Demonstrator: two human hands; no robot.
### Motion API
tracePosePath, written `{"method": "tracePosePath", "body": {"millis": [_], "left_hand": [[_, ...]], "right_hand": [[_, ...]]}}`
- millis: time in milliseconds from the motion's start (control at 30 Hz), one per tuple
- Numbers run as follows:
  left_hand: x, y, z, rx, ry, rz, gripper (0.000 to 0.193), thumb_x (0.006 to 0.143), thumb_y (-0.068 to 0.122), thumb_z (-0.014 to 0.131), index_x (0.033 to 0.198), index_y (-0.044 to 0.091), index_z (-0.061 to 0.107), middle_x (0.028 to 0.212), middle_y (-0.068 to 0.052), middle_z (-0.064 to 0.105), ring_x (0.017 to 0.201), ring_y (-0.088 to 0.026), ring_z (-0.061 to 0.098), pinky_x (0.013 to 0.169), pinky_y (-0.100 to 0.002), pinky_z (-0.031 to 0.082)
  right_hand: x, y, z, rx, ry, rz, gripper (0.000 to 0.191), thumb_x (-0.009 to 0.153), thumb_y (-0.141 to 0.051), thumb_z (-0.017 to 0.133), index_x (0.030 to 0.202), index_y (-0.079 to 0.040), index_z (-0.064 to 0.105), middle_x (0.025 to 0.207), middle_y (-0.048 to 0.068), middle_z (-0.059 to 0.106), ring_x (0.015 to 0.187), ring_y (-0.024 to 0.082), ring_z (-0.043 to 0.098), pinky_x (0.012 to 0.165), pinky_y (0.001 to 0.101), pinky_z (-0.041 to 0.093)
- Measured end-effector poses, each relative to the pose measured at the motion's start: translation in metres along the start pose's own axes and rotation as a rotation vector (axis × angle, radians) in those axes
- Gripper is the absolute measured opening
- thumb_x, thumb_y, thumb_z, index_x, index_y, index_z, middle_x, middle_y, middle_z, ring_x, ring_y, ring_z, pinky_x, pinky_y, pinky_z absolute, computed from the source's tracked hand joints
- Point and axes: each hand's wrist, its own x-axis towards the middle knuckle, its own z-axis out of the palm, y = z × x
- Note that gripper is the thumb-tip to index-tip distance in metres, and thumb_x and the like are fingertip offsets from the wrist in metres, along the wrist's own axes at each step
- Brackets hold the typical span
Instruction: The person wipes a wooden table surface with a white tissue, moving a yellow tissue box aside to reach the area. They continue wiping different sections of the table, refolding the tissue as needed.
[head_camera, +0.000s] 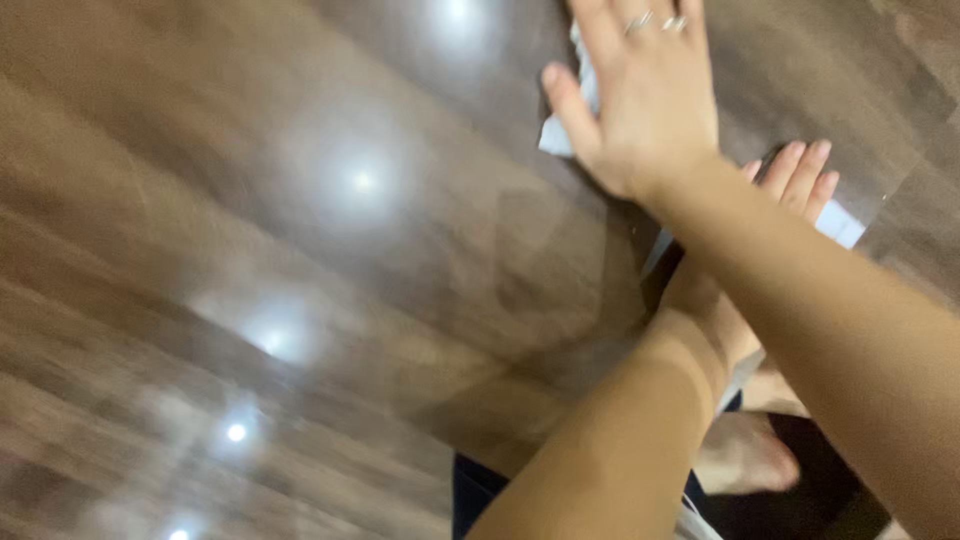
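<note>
The right hand (650, 100) lay flat and open on a white cloth (556, 135) on the glossy wooden table (300, 250), the left hand (790, 185) open beneath the crossing forearm.

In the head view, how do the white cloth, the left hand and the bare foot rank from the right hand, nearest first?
1. white cloth: under the right hand, touching it, at the top.
2. left hand: lower right, beneath the right forearm.
3. bare foot: near the bottom edge.
</note>
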Motion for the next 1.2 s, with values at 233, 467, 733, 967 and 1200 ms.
{"method": "tracePosePath", "body": {"millis": [233,467,733,967,1200], "left_hand": [[-0.002,0.01,0.034,0.045,0.114,0.003,0.083,0.103,0.056,0.041,0.163,0.003,0.02,0.173,-0.015,0.014,0.161,-0.028,0.014,0.131,-0.048,0.014],[-0.01,0.014,0.026,0.065,0.094,0.015,0.085,0.106,0.056,0.042,0.166,0.002,0.018,0.174,-0.016,0.01,0.163,-0.03,0.007,0.132,-0.049,0.004],[-0.021,0.013,0.025,0.121,0.068,0.033,0.083,0.107,0.055,0.041,0.167,0.005,0.018,0.175,-0.014,0.009,0.162,-0.029,0.006,0.132,-0.049,0.005],[-0.032,0.005,0.023,0.155,0.022,0.12,0.08,0.109,0.055,0.039,0.168,0.006,0.018,0.175,-0.013,0.01,0.164,-0.029,0.008,0.133,-0.047,0.004],[-0.045,-0.001,0.031,0.068,-0.005,0.193,0.082,0.108,0.055,0.044,0.167,0.002,0.021,0.175,-0.016,0.012,0.164,-0.031,0.01,0.133,-0.047,0.004]], "right_hand": [[-0.011,-0.005,-0.002,0.031,-0.012,0.055,0.07,0.11,-0.043,0.057,0.166,-0.009,0.031,0.17,0.014,0.034,0.159,0.034,0.027,0.131,0.0586,0.013],[-0.011,-0.058,-0.001,-0.061,-0.012,0.242,0.082,0.108,-0.052,0.055,0.166,-0.006,0.021,0.172,0.016,0.017,0.16,0.036,0.012,0.125,0.0676,0.008],[-0.026,-0.051,0.016,-0.053,-0.079,0.272,0.081,0.107,-0.052,0.056,0.169,-0.014,0.019,0.175,0.011,0.015,0.162,0.034,0.009,0.127,0.0685,0.007],[-0.034,-0.047,0.032,0.021,-0.094,0.288,0.084,0.104,-0.054,0.053,0.167,-0.012,0.016,0.173,0.014,0.013,0.159,0.036,0.007,0.124,0.0694,0.006],[-0.044,-0.052,0.041,0.043,-0.073,0.307,0.084,0.102,-0.054,0.053,0.166,-0.013,0.016,0.173,0.012,0.011,0.159,0.033,0.007,0.124,0.0698,0.005]]}}
